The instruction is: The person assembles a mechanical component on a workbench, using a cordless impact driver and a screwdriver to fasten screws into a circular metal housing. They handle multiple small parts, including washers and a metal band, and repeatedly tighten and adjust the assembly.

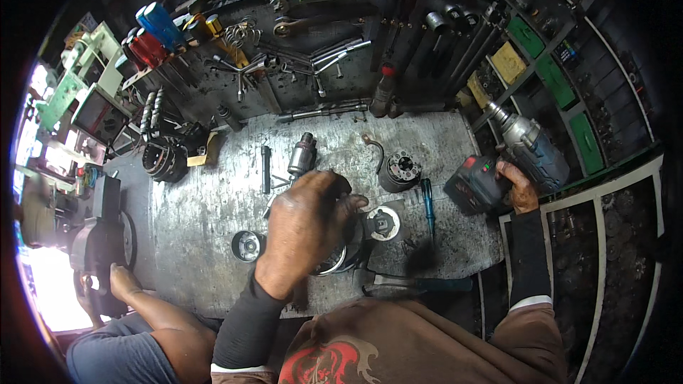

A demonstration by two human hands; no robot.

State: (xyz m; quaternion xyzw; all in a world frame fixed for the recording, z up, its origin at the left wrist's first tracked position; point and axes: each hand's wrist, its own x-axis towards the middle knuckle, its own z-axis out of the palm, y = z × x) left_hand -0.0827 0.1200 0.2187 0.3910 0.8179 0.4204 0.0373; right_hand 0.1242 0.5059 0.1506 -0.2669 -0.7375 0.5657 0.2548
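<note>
My left hand (pixel 307 224) presses down on a round dark metal drum part (pixel 340 259) at the front of the worn metal workbench (pixel 213 213), fingers curled over its top. Off the bench's right edge, my right hand (pixel 518 186) grips a grey and blue cordless impact wrench (pixel 523 149) by its handle, nose pointing up and left. A round silver hub plate (pixel 383 223) lies just right of the drum. A small black cylindrical part (pixel 399 171) stands behind it.
On the bench lie a small starter motor (pixel 302 155), a black socket bar (pixel 265 168), a blue screwdriver (pixel 427 199), a small ring part (pixel 247 244) and a hammer (pixel 413 283). Wrenches and sockets hang on the back wall (pixel 320 35). Another person's knee and hand (pixel 124 281) are at lower left.
</note>
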